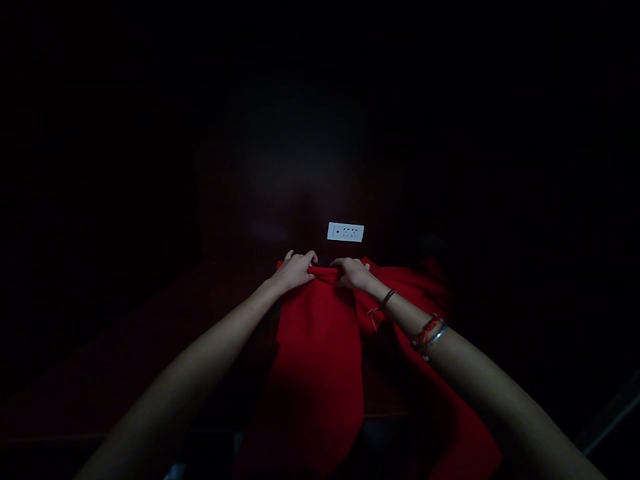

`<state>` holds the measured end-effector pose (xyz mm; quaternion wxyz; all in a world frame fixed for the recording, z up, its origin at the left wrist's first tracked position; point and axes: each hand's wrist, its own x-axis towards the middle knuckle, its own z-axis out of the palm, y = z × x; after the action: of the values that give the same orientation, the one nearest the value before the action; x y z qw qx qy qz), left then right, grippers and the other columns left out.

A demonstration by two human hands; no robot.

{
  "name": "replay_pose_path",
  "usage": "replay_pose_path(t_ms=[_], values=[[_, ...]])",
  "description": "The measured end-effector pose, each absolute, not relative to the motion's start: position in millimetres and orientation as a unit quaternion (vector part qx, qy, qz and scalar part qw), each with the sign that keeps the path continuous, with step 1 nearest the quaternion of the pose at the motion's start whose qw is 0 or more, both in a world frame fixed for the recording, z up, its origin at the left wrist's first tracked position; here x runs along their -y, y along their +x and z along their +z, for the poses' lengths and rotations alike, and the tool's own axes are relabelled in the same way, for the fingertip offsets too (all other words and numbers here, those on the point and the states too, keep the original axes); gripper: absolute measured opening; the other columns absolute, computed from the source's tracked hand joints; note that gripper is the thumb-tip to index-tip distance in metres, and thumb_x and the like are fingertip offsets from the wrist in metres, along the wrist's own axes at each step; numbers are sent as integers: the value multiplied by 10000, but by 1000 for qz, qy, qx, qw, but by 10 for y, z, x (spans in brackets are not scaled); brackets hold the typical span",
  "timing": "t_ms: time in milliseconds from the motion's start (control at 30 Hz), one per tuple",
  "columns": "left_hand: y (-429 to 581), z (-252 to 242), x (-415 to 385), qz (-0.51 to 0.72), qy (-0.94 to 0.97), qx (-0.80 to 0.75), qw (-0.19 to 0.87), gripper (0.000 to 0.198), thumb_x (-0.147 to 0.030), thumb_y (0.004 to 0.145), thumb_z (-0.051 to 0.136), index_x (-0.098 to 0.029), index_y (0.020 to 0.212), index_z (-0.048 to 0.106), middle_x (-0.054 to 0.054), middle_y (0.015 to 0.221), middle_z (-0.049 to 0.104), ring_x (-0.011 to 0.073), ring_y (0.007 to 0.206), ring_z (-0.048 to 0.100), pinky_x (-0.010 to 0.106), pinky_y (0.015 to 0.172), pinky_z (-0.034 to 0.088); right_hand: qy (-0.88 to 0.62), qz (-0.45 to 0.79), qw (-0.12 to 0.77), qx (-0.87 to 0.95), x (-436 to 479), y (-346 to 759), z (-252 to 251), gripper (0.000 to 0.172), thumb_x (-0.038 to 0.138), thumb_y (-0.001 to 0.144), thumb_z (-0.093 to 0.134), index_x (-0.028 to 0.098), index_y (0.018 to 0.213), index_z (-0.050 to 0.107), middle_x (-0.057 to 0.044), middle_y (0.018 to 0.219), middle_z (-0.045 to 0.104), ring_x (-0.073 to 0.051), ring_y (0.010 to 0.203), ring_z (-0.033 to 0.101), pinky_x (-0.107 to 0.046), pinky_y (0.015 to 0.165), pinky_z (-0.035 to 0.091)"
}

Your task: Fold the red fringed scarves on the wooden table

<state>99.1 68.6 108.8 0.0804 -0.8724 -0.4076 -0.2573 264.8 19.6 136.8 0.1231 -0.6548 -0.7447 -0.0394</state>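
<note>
A red cloth (320,347) hangs from both hands over the front edge of a dark surface, with another part of it spreading to the right behind my right forearm. My left hand (297,270) is closed on the cloth's upper edge at the left. Gripping the same edge a little to the right is my right hand (353,273), its thumb side toward the left hand. Between them the edge looks folded and roughly level. Bracelets circle my right wrist and forearm.
A white socket panel (345,232) is on the dark wall just beyond the hands. The dark reddish tabletop (150,353) extends to the left, its front edge low in view. Most of the surroundings are too dark to make out.
</note>
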Motion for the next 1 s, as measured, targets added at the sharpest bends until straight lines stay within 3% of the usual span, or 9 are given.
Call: replay_pose_path(t_ms=[200,367,433,533,633,833,1000], values=[[1162,896,-543,-332,-868,355,101,288,-195,676,507,-210,952,426,-2,814,579,163,861,518,426,980,85,-633,-125,44,763,-53,2751,1325,262,113,652,470,221,863,583,-54,879,614,-240,900,500,-480,780,283],[948,912,-576,-353,-867,352,-7,491,-361,688,538,-242,1129,356,14,952,583,212,1021,440,530,944,26,-590,-200,27,782,12,2780,1310,265,108,687,435,205,885,580,-73,884,615,-252,949,466,-518,831,201],[738,902,-688,-413,-829,372,-68,453,-413,733,475,-241,1138,369,25,1022,565,209,1045,427,491,951,116,-598,-195,28,777,4,2819,1363,239,147,692,459,210,885,584,-68,893,616,-250,938,476,-494,827,229],[419,736,-950,-528,-719,422,-162,342,-373,820,326,-179,1077,442,58,1021,561,172,995,472,343,899,297,-615,-177,36,767,-7,2943,1503,250,205,680,504,226,915,586,-47,925,611,-228,905,503,-377,775,328],[296,376,-1204,-542,-681,441,-220,262,-293,789,398,-143,972,511,71,952,582,163,907,522,280,816,375,-640,-174,38,747,9,3156,1671,248,223,666,530,208,903,601,-26,886,615,-173,823,535,-232,668,375],[915,-300,-1332,-451,-723,395,-343,153,-179,652,548,-139,799,563,42,812,613,162,797,565,259,732,428,-750,-193,-10,632,77,3704,1777,266,230,650,552,164,897,624,-26,817,625,-141,734,560,-172,564,380],[1689,-361,-1186,-422,-717,376,-407,153,-189,674,537,-113,802,568,71,833,617,172,812,563,276,764,415,-795,-201,-49,571,103,4035,1603,272,203,656,548,149,910,626,-59,881,629,-160,784,571,-181,588,402]])
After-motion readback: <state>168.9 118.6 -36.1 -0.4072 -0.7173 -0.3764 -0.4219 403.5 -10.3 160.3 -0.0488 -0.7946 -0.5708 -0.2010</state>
